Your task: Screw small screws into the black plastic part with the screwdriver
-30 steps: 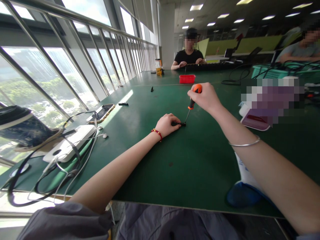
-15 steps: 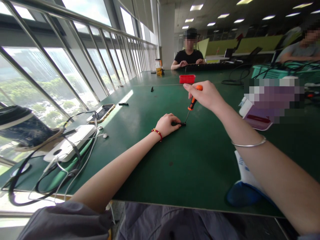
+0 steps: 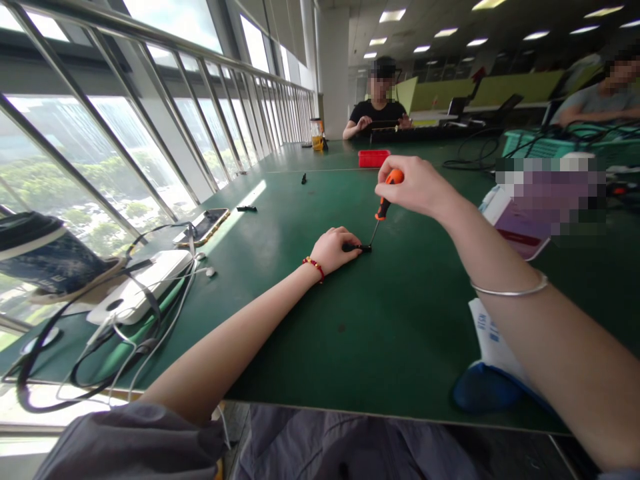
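Observation:
On the green table, my left hand [image 3: 336, 249] is closed on a small black part [image 3: 367, 249], pressing it to the tabletop; its exact kind is too small to tell. My right hand [image 3: 417, 187] grips a screwdriver [image 3: 383, 208] with an orange and black handle. The screwdriver slants, its handle up and to the right. Its thin metal tip meets the right end of the black part, just beyond my left fingertips. My left fingers partly cover the part.
Another black piece [image 3: 247, 209] and a small dark piece [image 3: 303, 179] lie further left. A red tray [image 3: 374, 159] stands ahead. A phone [image 3: 203, 227], white power strip [image 3: 143, 287] and cables line the left edge. A co-worker [image 3: 379, 110] sits opposite. A teal basket [image 3: 530, 143] stands right.
My right fingers have curled back around the screwdriver handle, and the wrist has turned slightly to the right. The left hand and black part have stayed put. The co-worker opposite has lifted a dark strip.

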A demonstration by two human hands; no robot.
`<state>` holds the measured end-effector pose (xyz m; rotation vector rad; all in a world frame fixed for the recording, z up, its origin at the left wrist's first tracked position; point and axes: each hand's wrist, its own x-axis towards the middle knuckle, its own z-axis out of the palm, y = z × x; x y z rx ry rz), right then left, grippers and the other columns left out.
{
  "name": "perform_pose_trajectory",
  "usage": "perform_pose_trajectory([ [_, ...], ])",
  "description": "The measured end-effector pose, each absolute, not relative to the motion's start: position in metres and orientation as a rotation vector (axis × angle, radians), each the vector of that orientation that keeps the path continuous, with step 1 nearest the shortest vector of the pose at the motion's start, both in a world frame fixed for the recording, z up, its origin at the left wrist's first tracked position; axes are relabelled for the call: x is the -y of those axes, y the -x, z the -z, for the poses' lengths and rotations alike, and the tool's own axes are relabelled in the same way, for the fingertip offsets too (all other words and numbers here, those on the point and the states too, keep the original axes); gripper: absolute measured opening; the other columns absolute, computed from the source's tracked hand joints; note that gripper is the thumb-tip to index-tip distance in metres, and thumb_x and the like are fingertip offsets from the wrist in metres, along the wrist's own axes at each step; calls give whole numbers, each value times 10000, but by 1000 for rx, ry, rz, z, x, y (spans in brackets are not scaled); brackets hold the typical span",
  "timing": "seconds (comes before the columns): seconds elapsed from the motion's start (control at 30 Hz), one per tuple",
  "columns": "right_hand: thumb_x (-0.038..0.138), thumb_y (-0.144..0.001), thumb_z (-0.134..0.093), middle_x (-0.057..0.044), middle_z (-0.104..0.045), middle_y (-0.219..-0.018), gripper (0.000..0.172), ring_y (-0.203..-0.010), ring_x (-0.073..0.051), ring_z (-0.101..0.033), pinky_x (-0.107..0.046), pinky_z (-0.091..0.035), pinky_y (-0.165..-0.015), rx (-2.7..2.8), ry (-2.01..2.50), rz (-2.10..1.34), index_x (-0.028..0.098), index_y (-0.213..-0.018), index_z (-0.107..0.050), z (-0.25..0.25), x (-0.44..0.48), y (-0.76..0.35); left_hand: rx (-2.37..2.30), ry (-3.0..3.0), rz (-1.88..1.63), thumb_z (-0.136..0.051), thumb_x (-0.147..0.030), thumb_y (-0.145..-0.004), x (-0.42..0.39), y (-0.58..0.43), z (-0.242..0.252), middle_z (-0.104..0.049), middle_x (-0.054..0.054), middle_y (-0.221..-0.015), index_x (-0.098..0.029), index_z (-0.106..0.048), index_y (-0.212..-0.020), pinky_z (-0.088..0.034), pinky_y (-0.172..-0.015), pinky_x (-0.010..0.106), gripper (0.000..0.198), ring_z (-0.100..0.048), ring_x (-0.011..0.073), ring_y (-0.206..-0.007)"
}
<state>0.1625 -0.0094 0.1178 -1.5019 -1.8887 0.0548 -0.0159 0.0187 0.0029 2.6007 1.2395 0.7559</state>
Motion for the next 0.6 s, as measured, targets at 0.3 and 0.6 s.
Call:
perform_pose_trajectory([
  [0.3,385,-695,-619,-21,-541,-629,177,-649,-183,-493,-314,-342,-593,1859,1499,-58,215,-660,-581,-116,6,-165,-1235,-2605,-760,-623,-301,-754,-19,16,-3,-645,36,-906,-195,-706,-850,-465,-816,315,165,-573,186,-847],
  [0.6,422,-712,-608,-27,-536,-616,219,-641,-186,-491,-311,-339,-592,1815,1544,-8,213,-651,-588,-115,4,-169,-1239,-2605,-757,-621,-297,-753,-19,16,-3,-646,36,-914,-194,-708,-853,-460,-818,318,167,-572,189,-851],
])
